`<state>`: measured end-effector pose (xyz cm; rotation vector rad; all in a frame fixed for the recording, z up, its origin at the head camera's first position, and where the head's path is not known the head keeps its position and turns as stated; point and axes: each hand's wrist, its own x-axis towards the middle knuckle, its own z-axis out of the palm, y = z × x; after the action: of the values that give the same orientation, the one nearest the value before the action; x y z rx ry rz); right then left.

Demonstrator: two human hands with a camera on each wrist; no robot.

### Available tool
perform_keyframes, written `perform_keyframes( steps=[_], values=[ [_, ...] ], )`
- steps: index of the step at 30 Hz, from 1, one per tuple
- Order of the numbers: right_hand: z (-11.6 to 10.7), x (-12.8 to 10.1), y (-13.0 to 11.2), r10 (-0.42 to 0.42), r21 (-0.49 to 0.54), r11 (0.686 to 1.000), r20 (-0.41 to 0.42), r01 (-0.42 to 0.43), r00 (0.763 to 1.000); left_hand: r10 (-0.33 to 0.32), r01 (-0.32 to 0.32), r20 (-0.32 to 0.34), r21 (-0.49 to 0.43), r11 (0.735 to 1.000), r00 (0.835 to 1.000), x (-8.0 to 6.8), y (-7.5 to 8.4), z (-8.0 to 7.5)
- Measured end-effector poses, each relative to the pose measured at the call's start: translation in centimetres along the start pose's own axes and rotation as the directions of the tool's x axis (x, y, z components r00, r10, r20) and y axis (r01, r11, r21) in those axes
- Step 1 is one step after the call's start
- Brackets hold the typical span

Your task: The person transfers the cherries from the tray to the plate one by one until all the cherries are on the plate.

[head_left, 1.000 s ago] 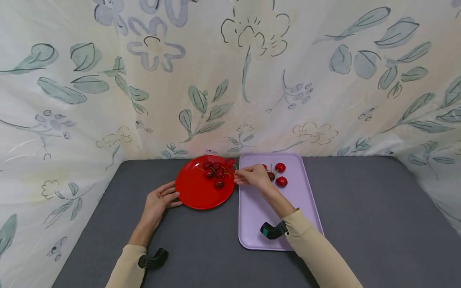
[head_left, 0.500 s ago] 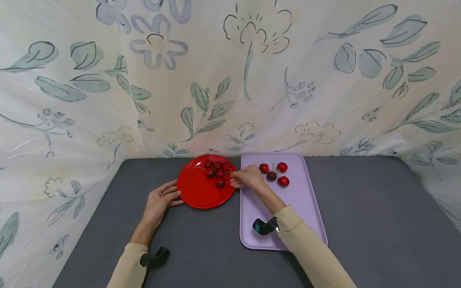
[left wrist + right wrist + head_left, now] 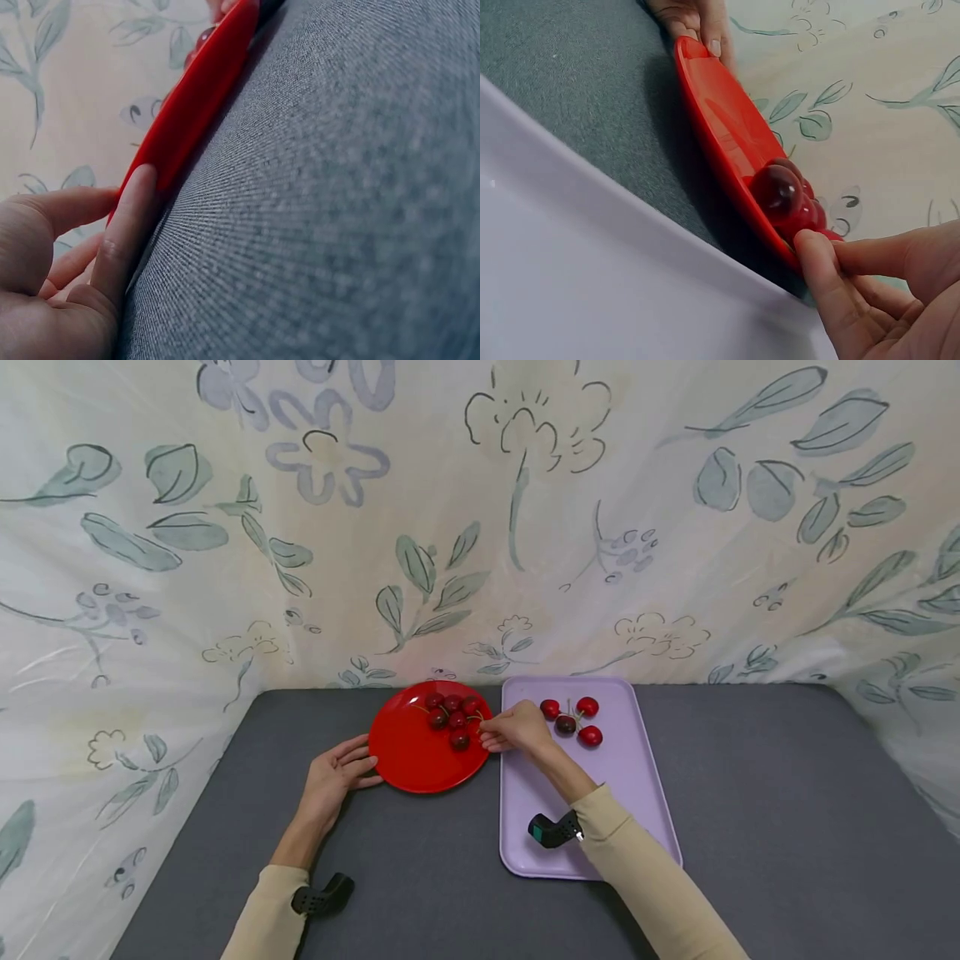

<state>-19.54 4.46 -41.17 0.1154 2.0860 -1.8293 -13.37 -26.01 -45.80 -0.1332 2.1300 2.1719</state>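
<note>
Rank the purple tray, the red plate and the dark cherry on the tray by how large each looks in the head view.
1. purple tray, largest, though it reaches nearer the camera than the plate.
2. red plate.
3. dark cherry, by far the smallest; the three bright red cherries around it look about alike in size.

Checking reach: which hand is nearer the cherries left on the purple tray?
Right. The right hand is at the tray's left edge, just beside those cherries. The left hand rests against the red plate's far side.
</note>
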Motion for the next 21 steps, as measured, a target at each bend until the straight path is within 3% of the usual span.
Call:
perform_keyframes(
  steps=[7, 13, 16, 21],
  values=[
    [-1.5, -0.6, -0.4, -0.115, -0.11, 0.988, -0.015, 0.113, 0.993, 0.005, -0.005, -0.004, 0.01, 1.0, 1.0, -0.1, 0.1, 0.0],
    [-3.8, -1.0, -1.3, -0.283, -0.28, 0.919, 0.018, 0.276, 0.959, 0.003, -0.003, -0.011, 0.014, 1.0, 1.0, -0.1, 0.0, 0.0],
    [-5.3, -1.4, -1.9, -0.322, -0.346, 0.889, -0.005, 0.3, 0.947, -0.002, 0.003, -0.016, 0.018, 1.0, 1.0, -0.1, -0.1, 0.0],
    [-8.0, -2.3, -2.2, -0.343, -0.443, 0.854, -0.089, 0.271, 0.935, -0.005, 0.006, -0.019, 0.018, 1.0, 1.0, 0.0, 0.0, 0.1]
  ],
)
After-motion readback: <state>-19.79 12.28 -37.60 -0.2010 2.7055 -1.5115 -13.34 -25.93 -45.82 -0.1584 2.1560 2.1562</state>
